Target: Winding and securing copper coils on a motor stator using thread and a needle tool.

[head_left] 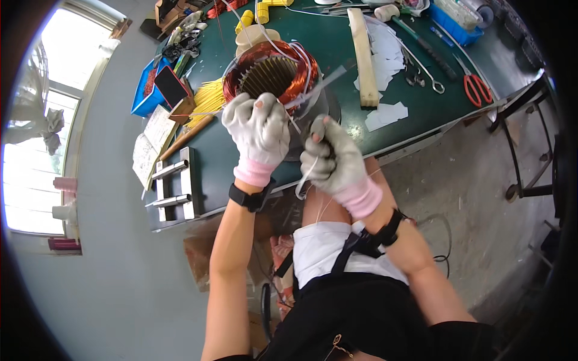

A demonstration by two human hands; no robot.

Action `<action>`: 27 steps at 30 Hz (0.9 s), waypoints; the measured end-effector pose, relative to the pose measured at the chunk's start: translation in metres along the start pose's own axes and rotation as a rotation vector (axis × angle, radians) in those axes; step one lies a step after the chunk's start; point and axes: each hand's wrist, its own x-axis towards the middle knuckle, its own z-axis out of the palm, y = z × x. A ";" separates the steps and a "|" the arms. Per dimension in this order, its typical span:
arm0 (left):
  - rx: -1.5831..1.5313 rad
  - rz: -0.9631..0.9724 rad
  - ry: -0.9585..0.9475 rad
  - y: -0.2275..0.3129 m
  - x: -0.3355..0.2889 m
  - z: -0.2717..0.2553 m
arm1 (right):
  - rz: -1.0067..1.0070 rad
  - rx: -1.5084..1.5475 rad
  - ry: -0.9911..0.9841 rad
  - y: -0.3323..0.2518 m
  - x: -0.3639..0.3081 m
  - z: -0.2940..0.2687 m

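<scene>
A motor stator (304, 78) with copper-coloured windings and a slotted core stands near the table's front edge. Against its near side is my left hand (257, 129), in a pale glove with bare fingertips, its fingers curled shut on a white cord (294, 124). Just right of the stator, my right hand (334, 153), gloved alike, is closed in a pinch; a white cord loop hangs below its palm. The exact grip of the fingers is partly hidden. A clear film strip (325, 84) sticks out from the stator's right side.
Left of the stator lie yellow sticks (208, 99), a wooden rod (188, 137), a metal frame (189, 183), an open booklet (150, 144) and a phone (171, 86). To the right are a wooden bar (363, 60), white paper pieces (388, 114), a mallet (415, 37) and red-handled scissors (475, 87).
</scene>
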 end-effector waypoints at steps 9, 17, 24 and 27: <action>-0.103 0.037 0.114 -0.003 0.001 0.000 | -0.080 -0.664 0.173 -0.002 0.002 -0.030; -0.234 -0.025 0.165 -0.001 0.006 -0.003 | -0.205 -0.801 0.256 -0.062 -0.012 -0.064; -0.259 -0.198 -0.038 0.012 0.019 -0.023 | -0.326 -0.795 0.115 -0.049 0.010 -0.060; -0.198 -0.210 -0.161 0.016 0.029 -0.032 | -0.499 -1.038 0.143 -0.041 0.022 -0.058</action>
